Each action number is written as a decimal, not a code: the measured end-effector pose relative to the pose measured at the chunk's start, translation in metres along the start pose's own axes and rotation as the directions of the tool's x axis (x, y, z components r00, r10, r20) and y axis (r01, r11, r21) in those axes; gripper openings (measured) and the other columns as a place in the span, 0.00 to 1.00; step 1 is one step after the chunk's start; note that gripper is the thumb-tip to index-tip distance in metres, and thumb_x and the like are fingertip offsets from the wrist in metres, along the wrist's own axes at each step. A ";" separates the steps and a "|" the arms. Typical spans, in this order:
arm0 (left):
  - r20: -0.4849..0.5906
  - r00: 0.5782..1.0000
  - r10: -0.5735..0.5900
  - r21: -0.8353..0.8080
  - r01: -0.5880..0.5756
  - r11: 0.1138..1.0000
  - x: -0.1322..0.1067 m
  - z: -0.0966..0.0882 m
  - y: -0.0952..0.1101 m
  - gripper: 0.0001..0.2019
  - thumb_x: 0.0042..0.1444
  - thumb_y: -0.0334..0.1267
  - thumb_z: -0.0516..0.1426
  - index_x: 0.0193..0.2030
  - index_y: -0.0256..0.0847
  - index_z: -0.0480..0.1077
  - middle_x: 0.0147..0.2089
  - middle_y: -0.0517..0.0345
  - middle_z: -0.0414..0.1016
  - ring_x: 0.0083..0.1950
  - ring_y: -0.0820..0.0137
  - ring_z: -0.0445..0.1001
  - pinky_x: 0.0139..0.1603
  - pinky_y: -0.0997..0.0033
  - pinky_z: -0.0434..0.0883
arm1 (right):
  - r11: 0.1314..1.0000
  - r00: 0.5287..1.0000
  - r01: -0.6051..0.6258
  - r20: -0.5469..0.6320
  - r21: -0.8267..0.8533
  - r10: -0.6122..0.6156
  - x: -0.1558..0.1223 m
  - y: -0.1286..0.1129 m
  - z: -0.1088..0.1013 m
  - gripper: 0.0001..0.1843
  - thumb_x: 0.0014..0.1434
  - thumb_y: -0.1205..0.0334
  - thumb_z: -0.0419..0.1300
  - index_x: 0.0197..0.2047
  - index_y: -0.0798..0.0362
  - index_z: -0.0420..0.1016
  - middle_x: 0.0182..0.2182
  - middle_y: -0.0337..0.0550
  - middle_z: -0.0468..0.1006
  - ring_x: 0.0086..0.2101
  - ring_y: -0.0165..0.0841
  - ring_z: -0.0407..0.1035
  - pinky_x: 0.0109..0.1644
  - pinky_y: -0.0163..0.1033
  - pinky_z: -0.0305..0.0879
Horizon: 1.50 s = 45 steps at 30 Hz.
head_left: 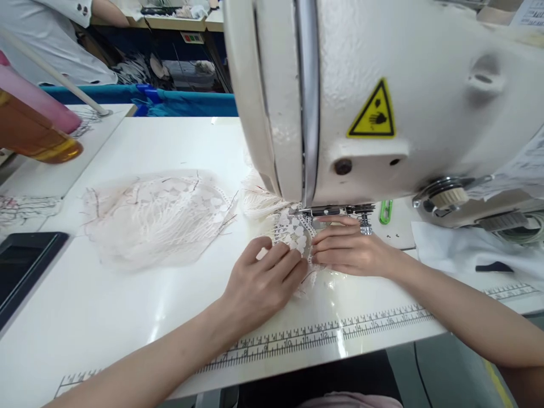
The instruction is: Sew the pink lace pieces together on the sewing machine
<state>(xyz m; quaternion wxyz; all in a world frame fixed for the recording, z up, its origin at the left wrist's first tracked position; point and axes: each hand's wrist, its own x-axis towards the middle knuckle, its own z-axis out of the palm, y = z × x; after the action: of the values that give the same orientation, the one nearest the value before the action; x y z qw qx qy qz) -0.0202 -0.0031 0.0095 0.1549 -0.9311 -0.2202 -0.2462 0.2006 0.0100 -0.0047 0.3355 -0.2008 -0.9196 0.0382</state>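
Observation:
A cream lace piece [293,226] with flower shapes and a scalloped edge lies under the needle area of a white sewing machine [352,68]. My left hand [267,277] is closed, its fingers bent down onto the near part of the lace. My right hand [351,247] rests flat, fingers stretched out along the lace's right edge, just in front of the presser foot [306,211]. Some of the lace is hidden under my fingers and behind the machine head. A second pale lace piece [157,221], with loose reddish threads, lies apart on the table to the left.
A printed ruler [314,335] runs along the table's front edge. To the left are a phone [25,272], an amber container [38,133] and a pink bottle [46,96]. A green clip [386,212] and white cloth [454,255] are at right. Another person [51,42] stands behind.

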 end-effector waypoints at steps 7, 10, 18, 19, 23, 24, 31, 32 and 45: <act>0.201 0.980 0.012 -0.148 0.018 0.989 -0.005 0.009 -0.003 0.14 0.60 0.30 0.48 0.50 0.28 0.68 0.59 0.40 0.69 0.62 0.57 0.67 0.60 0.56 0.69 | 0.999 0.999 -0.038 -0.030 0.016 0.038 -0.001 -0.001 -0.001 0.06 0.63 0.68 0.56 0.38 0.55 0.75 0.33 0.40 0.81 0.38 0.27 0.75 0.53 0.41 0.71; 0.222 0.975 -0.003 -0.159 0.039 0.986 -0.006 0.010 -0.003 0.14 0.60 0.31 0.47 0.49 0.28 0.68 0.60 0.38 0.68 0.62 0.58 0.66 0.59 0.58 0.71 | 0.999 0.999 -0.046 -0.009 -0.001 0.046 0.000 -0.002 -0.001 0.08 0.64 0.69 0.54 0.38 0.56 0.74 0.33 0.41 0.81 0.37 0.28 0.75 0.49 0.41 0.73; 0.234 0.972 -0.016 -0.160 0.055 0.986 -0.005 0.009 -0.004 0.14 0.59 0.30 0.47 0.49 0.29 0.68 0.60 0.39 0.68 0.63 0.59 0.66 0.59 0.58 0.70 | 0.998 0.998 -0.052 -0.026 -0.035 0.051 -0.001 -0.002 0.000 0.08 0.64 0.69 0.53 0.39 0.55 0.74 0.33 0.40 0.81 0.38 0.28 0.75 0.49 0.41 0.72; 0.233 0.972 -0.018 -0.162 0.057 0.985 -0.004 0.009 -0.004 0.14 0.59 0.30 0.47 0.49 0.29 0.68 0.60 0.39 0.68 0.63 0.59 0.66 0.59 0.58 0.70 | 0.998 0.998 -0.050 -0.031 -0.037 0.049 -0.001 -0.002 0.000 0.08 0.64 0.69 0.53 0.38 0.55 0.74 0.33 0.40 0.81 0.38 0.28 0.75 0.49 0.40 0.72; 0.231 0.973 -0.026 -0.178 0.069 0.982 -0.003 0.010 -0.004 0.14 0.60 0.31 0.48 0.49 0.30 0.67 0.60 0.39 0.68 0.63 0.59 0.65 0.59 0.58 0.70 | 0.997 0.998 -0.049 -0.031 -0.066 0.047 0.000 -0.001 -0.001 0.09 0.64 0.69 0.52 0.38 0.55 0.73 0.33 0.40 0.81 0.38 0.28 0.75 0.48 0.40 0.72; 0.231 0.973 -0.028 -0.178 0.070 0.981 -0.003 0.010 -0.003 0.14 0.60 0.31 0.48 0.50 0.30 0.67 0.60 0.39 0.68 0.63 0.59 0.65 0.59 0.57 0.70 | 0.996 0.999 -0.049 -0.022 -0.073 0.048 -0.001 0.000 -0.002 0.09 0.64 0.70 0.52 0.38 0.55 0.73 0.33 0.39 0.81 0.38 0.28 0.75 0.47 0.39 0.72; 0.190 0.981 -0.030 -0.149 0.059 0.987 -0.001 0.014 -0.001 0.17 0.57 0.24 0.47 0.52 0.28 0.67 0.59 0.39 0.69 0.62 0.60 0.66 0.59 0.59 0.71 | 0.974 0.994 -0.104 -0.007 -0.200 0.105 -0.004 -0.001 -0.004 0.08 0.64 0.68 0.53 0.41 0.52 0.74 0.34 0.37 0.81 0.38 0.28 0.74 0.43 0.37 0.69; 0.186 0.982 -0.032 -0.150 0.060 0.987 -0.001 0.014 -0.001 0.17 0.57 0.23 0.46 0.52 0.28 0.66 0.59 0.40 0.69 0.62 0.60 0.66 0.59 0.59 0.71 | 0.968 0.993 -0.120 -0.007 -0.219 0.121 -0.005 -0.001 -0.005 0.09 0.64 0.68 0.52 0.41 0.51 0.74 0.33 0.37 0.81 0.38 0.28 0.73 0.43 0.37 0.69; 0.199 0.978 -0.070 -0.218 0.114 0.969 0.002 0.015 -0.004 0.17 0.59 0.24 0.49 0.54 0.28 0.65 0.61 0.40 0.67 0.63 0.60 0.64 0.60 0.57 0.71 | 0.937 0.982 -0.185 -0.020 -0.295 0.187 -0.008 0.003 -0.003 0.11 0.65 0.64 0.52 0.44 0.49 0.76 0.35 0.38 0.79 0.34 0.29 0.71 0.39 0.38 0.64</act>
<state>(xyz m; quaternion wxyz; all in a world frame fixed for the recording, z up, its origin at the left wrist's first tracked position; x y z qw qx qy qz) -0.0152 0.0072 -0.0014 0.0139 -0.9506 -0.2473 -0.1870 0.2088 0.0095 -0.0076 0.2928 -0.3344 -0.8932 -0.0674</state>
